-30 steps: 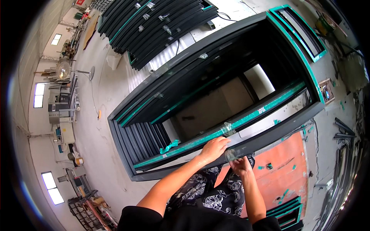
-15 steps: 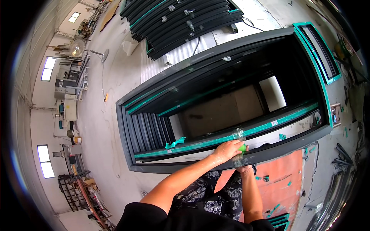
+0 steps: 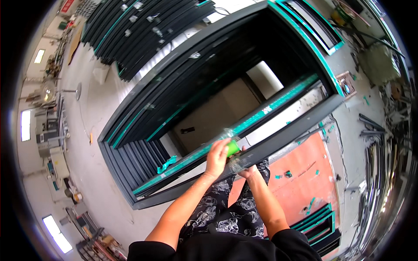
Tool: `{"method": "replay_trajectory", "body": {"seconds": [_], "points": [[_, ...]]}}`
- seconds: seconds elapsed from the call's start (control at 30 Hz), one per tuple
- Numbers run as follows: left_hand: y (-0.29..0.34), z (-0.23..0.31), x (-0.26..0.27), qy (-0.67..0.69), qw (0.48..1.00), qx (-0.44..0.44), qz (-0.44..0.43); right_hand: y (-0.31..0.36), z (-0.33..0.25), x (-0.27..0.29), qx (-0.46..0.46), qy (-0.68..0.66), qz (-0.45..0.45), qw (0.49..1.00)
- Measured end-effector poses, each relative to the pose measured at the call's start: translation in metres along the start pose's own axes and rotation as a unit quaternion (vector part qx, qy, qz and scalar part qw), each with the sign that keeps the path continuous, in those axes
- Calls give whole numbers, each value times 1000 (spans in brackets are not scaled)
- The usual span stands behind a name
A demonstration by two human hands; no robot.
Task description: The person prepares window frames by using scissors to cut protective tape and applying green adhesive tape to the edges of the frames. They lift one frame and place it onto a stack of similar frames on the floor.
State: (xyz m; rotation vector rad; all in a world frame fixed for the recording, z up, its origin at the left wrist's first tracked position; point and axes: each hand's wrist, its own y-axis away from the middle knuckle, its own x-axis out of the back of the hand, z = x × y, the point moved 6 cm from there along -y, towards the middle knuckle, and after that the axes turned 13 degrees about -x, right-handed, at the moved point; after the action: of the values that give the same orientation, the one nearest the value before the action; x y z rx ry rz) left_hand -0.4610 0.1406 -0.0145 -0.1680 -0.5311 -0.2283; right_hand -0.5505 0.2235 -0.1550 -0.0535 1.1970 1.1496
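Note:
My left hand (image 3: 217,157) is closed around a roll of clear tape (image 3: 234,148) with a bright green core, inside the near opening of a large dark frame (image 3: 287,135). Clear tape (image 3: 237,164) is wound around the frame's near bar beside the roll. My right hand (image 3: 249,171) is wrapped round that bar from below. Its fingertips show on the far side, close to the roll, and the rest of its fingers are hidden. Behind the roll runs an inner bar (image 3: 196,157) with teal film on it.
More dark frames (image 3: 135,26) are piled at the far left. A teal-edged frame (image 3: 313,24) rests at the far right, and smaller ones (image 3: 320,224) lie near right. An orange board (image 3: 296,167) and scraps of teal film lie on the floor. A fan (image 3: 48,92) stands left.
The view has turned, and the frame now slants more steeply. My left hand has shifted to the far side of the bar with the tape roll, whose green core shows more.

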Motion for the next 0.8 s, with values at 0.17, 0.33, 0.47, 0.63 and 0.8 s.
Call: {"method": "replay_trajectory", "body": {"seconds": [0.17,0.33,0.47,0.63,0.8], "points": [[12,-17,-22,330,920,197,-71,9,-4,13,5,-10,53,999],[5,-4,-21,337,918,155,-141,42,7,-1,143,91,171,971],[18,-24,-2,424,862,277,-15,84,37,49,89,48,249,963],[43,-9,-2,398,881,252,-52,121,74,-19,21,177,170,969],[36,67,11,87,978,-101,-161,106,80,-98,89,113,55,988]]}}
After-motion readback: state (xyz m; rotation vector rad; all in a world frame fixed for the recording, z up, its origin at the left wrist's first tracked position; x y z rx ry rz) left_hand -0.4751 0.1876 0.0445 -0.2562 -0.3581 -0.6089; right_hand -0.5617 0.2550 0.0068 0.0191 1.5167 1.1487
